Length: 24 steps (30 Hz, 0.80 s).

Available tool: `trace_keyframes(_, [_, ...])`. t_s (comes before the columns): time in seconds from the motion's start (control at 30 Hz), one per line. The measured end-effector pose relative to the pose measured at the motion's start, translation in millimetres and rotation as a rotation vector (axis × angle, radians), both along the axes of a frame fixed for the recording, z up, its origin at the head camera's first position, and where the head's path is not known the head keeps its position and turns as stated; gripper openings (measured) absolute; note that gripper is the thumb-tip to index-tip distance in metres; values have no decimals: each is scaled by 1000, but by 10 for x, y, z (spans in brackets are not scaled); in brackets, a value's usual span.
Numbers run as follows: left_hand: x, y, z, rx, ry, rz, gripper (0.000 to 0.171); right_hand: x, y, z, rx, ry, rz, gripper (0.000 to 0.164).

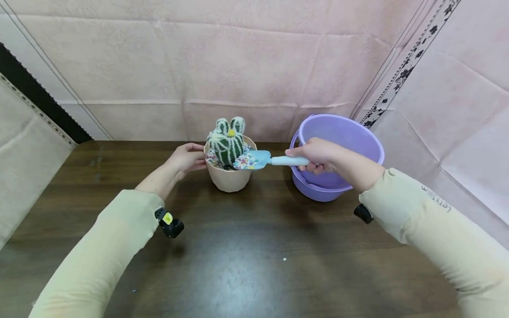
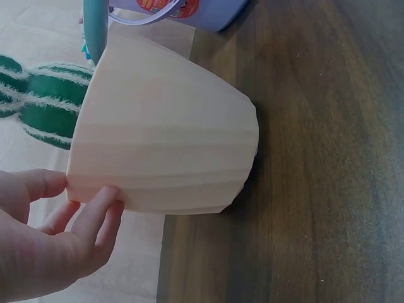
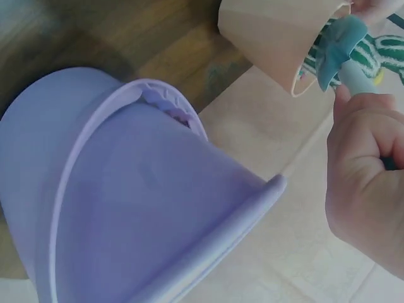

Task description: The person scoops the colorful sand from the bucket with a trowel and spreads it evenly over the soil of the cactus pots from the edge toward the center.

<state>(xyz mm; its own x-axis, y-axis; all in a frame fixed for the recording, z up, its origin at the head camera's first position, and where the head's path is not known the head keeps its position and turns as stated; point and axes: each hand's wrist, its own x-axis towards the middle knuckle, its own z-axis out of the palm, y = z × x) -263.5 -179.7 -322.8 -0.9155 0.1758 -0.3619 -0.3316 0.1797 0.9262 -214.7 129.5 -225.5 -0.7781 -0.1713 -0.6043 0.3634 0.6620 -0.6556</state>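
A green knitted-looking cactus [image 1: 226,145] with white fuzzy ribs and a yellow flower stands in a cream pot [image 1: 229,179] on the table. Multicoloured pebbles show around its base. My left hand [image 1: 186,160] holds the pot's left rim; in the left wrist view the thumb and fingertips [image 2: 108,192] pinch its edge. With my right hand [image 1: 320,155] I grip the handle of a light blue trowel [image 1: 260,159]. Small coloured pebbles [image 1: 245,161] lie in its blade, which is over the pot's right rim beside the cactus.
Right of the pot stands a purple bucket [image 1: 371,143] with its handle lowered, partly under my right forearm. A pale cloth wall [image 1: 238,62] rises behind the dark wooden table [image 1: 238,265]. One small white bit [image 1: 284,259] lies on the tabletop.
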Motion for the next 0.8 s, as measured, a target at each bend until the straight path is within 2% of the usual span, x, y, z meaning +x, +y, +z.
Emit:
trace_keyframes(0.33, [-1, -18, -14, -17, 5, 40, 44, -41, -228, 65, 24, -9, 23, 28])
trace_keyframes(0.57, [-2, 12, -6, -28, -2, 45, 43, -21, -385, 175, -14, -13, 68, 26])
trace_keyframes(0.8, [-19, 23, 4, -6, -21, 58, 44, -48, -379, 231, -17, -37, 85, 24])
